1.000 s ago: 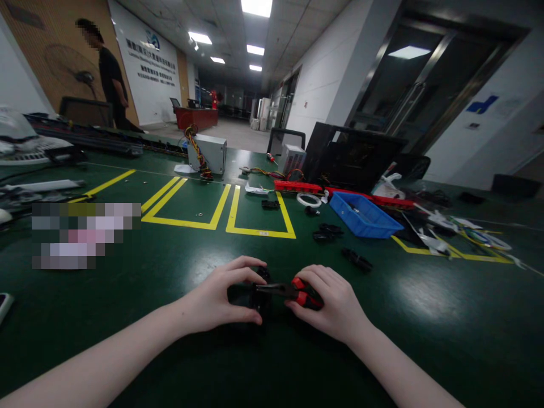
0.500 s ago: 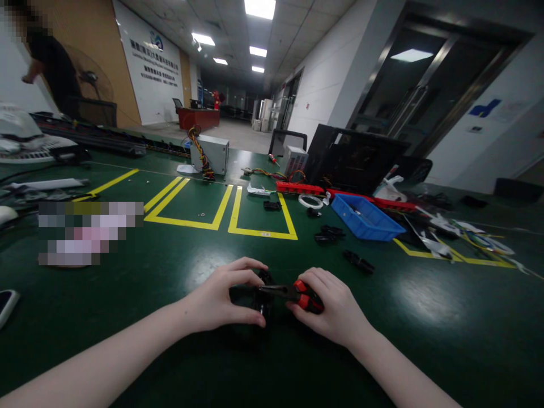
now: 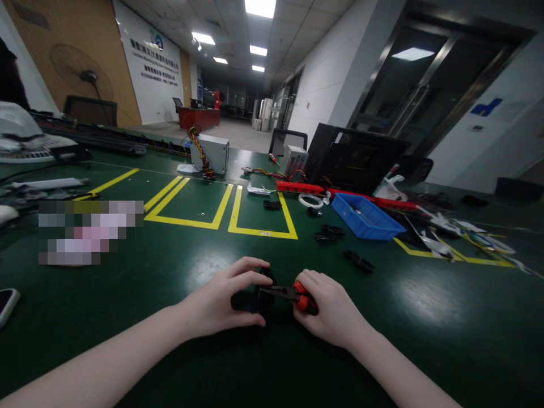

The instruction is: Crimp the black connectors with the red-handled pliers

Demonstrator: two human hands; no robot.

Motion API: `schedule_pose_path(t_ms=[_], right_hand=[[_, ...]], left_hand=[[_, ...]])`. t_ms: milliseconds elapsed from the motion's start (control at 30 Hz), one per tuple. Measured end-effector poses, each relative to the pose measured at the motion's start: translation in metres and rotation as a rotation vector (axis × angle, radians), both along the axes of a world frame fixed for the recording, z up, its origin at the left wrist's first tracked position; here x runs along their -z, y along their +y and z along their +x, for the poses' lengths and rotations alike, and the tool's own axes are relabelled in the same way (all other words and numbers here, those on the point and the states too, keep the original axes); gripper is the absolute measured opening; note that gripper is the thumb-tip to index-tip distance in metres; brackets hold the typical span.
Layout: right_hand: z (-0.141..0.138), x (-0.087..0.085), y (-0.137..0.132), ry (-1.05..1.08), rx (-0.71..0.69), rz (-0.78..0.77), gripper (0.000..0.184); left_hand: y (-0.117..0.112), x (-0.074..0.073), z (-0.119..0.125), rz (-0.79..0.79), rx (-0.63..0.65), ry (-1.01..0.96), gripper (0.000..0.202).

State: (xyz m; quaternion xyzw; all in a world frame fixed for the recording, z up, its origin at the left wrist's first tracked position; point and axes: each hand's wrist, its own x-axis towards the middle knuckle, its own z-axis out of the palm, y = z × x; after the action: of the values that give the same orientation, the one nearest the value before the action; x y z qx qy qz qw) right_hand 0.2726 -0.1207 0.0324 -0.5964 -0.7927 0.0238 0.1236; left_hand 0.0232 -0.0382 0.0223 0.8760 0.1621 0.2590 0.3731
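My left hand (image 3: pixel 233 297) curls around a small black plastic part (image 3: pixel 266 303), thumb at its near end and fingers at its far end. In my right hand (image 3: pixel 327 306) are long-nose pliers (image 3: pixel 300 296) with red and black handles. The jaws of the pliers point left and meet the black part just beside my left fingertips. Whether the jaws grip the part or only touch it, I cannot tell. The part's finer shape is lost in the dark.
Several similar black parts (image 3: pixel 329 233) lie beyond my right hand, near a blue bin (image 3: pixel 368 218). Farther back stand a power supply (image 3: pixel 212 154) with bundled wires and a large black case (image 3: pixel 355 158). A phone (image 3: pixel 7 306) lies at the left edge of the green table (image 3: pixel 170 362).
My right hand and the pliers' handles have shifted slightly; the hand closes more tightly around them. The left fingers moved a little. A person in the background moved left, mostly out of view.
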Motion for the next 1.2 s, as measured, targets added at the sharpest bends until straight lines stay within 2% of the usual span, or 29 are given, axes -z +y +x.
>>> schedule_pose_path(t_ms=[233, 500, 800, 1067, 1200], right_hand=[[0.001, -0.001, -0.001, -0.019, 0.018, -0.016, 0.015], [0.005, 0.002, 0.001, -0.053, -0.023, 0.113, 0.015], [0.005, 0.003, 0.001, -0.075, -0.026, 0.136, 0.018], [0.005, 0.002, 0.0, -0.099, -0.031, 0.129, 0.019], [0.004, 0.001, -0.001, -0.116, -0.04, 0.123, 0.018]], left_hand=[[-0.001, -0.002, 0.0, -0.025, 0.002, -0.002, 0.049], [0.001, -0.009, 0.003, -0.233, 0.005, -0.057, 0.045], [-0.001, -0.01, 0.003, -0.269, 0.045, -0.011, 0.054], [-0.004, 0.011, 0.008, -0.428, 0.027, 0.028, 0.091], [-0.003, 0.011, 0.006, -0.565, 0.043, 0.098, 0.106]])
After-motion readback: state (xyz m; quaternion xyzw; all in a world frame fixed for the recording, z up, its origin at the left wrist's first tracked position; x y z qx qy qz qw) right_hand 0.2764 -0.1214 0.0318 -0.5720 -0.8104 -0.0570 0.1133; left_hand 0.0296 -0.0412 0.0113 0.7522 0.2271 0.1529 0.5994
